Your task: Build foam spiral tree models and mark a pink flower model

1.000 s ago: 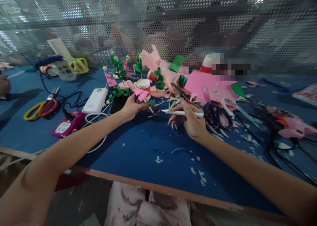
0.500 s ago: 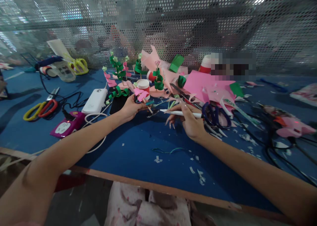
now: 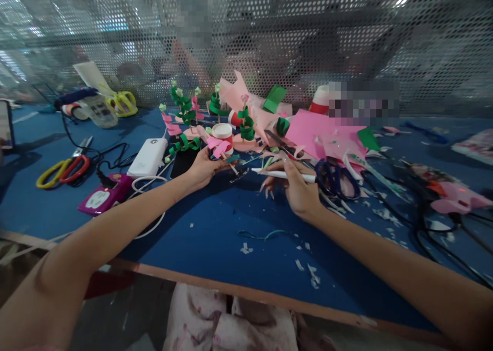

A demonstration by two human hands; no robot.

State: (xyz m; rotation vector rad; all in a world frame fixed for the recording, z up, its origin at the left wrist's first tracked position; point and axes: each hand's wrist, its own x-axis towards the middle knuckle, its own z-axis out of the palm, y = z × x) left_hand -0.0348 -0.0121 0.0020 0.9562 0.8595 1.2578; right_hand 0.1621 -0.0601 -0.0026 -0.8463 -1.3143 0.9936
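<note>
My left hand (image 3: 204, 169) is closed in a pinch on a thin wooden stick that carries a curled pink paper strip (image 3: 219, 149). The stick's lower end points toward a small dark object or mark (image 3: 239, 175) that I cannot make out. Between the fingers of my right hand (image 3: 302, 192) lies a white pen (image 3: 283, 175), its tip pointing left and a short gap from the stick. Just behind my left hand stands a red jar with a white lid (image 3: 222, 131). Dark blue-handled scissors (image 3: 335, 179) lie to the right of my right hand.
Several paper-wrapped sticks in green and pink (image 3: 185, 110) stand behind my left hand. Pink paper sheets (image 3: 308, 130) lie at the back. On the left are a white power bank (image 3: 148, 157), a purple socket block (image 3: 105, 193) and yellow-red scissors (image 3: 63, 171). Black cables (image 3: 419, 222) run at right.
The pen in my right hand has shifted slightly right, its tip a little farther from the stick. My left hand stays almost in place, still on the stick.
</note>
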